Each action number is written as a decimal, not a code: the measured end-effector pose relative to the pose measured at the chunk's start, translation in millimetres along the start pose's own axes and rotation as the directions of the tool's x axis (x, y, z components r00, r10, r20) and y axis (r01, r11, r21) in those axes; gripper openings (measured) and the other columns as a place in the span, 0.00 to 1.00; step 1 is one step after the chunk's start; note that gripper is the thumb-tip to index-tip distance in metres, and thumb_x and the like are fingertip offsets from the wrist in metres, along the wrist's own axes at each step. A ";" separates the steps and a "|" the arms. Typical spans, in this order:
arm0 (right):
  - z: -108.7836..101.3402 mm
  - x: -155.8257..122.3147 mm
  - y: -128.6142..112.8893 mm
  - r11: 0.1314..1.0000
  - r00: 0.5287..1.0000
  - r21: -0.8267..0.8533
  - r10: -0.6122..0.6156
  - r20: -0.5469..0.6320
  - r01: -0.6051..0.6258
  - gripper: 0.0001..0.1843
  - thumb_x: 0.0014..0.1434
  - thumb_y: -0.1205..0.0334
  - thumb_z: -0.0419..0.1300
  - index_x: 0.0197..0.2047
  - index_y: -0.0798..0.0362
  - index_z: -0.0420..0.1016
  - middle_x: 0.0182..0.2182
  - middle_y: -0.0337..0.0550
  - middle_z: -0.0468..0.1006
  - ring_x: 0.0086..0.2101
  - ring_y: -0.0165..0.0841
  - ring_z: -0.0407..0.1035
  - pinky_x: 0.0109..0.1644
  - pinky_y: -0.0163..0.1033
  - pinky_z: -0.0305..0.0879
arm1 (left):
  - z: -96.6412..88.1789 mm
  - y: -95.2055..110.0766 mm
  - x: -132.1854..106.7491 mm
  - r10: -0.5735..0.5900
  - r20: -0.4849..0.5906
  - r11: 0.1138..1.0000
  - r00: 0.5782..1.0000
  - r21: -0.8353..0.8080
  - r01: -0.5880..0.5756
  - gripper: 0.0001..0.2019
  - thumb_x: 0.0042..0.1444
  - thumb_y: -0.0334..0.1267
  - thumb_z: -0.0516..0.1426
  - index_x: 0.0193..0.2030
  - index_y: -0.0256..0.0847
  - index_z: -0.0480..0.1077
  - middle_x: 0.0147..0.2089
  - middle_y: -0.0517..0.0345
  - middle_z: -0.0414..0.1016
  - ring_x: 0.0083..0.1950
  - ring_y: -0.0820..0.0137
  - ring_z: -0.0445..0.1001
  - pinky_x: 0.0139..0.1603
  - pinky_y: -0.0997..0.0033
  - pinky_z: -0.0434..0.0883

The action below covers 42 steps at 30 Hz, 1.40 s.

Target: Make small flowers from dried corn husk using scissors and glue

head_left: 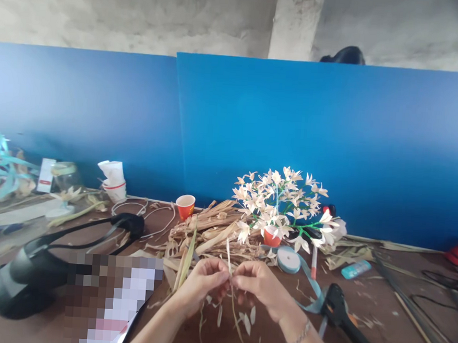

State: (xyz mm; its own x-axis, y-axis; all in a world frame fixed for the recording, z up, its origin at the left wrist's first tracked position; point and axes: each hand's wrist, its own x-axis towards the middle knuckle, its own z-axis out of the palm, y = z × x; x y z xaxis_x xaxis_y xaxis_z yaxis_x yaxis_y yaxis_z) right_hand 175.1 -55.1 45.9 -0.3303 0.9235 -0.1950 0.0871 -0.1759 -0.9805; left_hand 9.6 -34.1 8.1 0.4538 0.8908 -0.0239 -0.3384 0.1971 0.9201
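Observation:
My left hand [205, 282] and my right hand [262, 289] meet above the front middle of the table, fingertips pinched close together. Between them they hold a thin pale strip of dried husk [229, 252], its tip pointing up and a longer tail hanging below. Small white petal-like pieces [246, 323] lie beneath my hands. Right behind is a heap of dried corn husks [209, 230]. A bunch of white husk flowers [277, 203] on green stems stands in a red paper cup [272, 236] beyond my right hand.
At right are a roll of pale blue ribbon [288, 260], a black glue gun [349, 323] and a turquoise packet [356, 270]. A red cup [185, 206] stands behind the husks. Black headgear with straps [30, 267] lies left. A blue partition [294, 129] closes the back.

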 end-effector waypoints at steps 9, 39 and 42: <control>3.7 0.9 -0.8 1.000 0.999 0.018 -0.021 -0.026 0.021 0.05 0.43 0.63 0.59 0.25 0.56 0.67 0.17 0.34 0.70 0.19 0.23 0.63 0.17 0.25 0.49 | 5.3 3.2 -2.4 -0.022 0.039 1.000 0.999 -0.006 0.022 0.12 0.44 0.40 0.63 0.26 0.35 0.65 0.21 0.61 0.68 0.19 0.78 0.66 0.18 0.80 0.61; 0.7 2.2 5.0 0.995 0.994 0.085 0.049 0.097 -0.057 0.13 0.38 0.60 0.67 0.22 0.58 0.69 0.15 0.36 0.73 0.17 0.25 0.67 0.17 0.26 0.51 | 1.1 2.3 -4.2 -0.167 0.171 0.985 0.971 -0.002 0.170 0.13 0.43 0.42 0.63 0.24 0.33 0.67 0.17 0.62 0.66 0.15 0.80 0.63 0.14 0.82 0.58; 0.3 2.8 6.0 0.989 0.990 0.130 0.058 0.125 -0.074 0.12 0.38 0.61 0.66 0.23 0.58 0.70 0.16 0.37 0.74 0.17 0.25 0.67 0.16 0.25 0.50 | 0.8 2.2 -4.3 -0.163 0.169 0.986 0.972 -0.013 0.167 0.14 0.43 0.42 0.64 0.24 0.33 0.67 0.17 0.61 0.66 0.14 0.80 0.63 0.13 0.82 0.59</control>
State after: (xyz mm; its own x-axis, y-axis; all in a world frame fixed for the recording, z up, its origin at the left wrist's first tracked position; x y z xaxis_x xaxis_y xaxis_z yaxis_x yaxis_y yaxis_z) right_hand 174.4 -53.6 39.5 -0.4398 0.8618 -0.2526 -0.0114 -0.2866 -0.9580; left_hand 7.5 -37.8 10.5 0.6355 0.7646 -0.1069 -0.2681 0.3484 0.8982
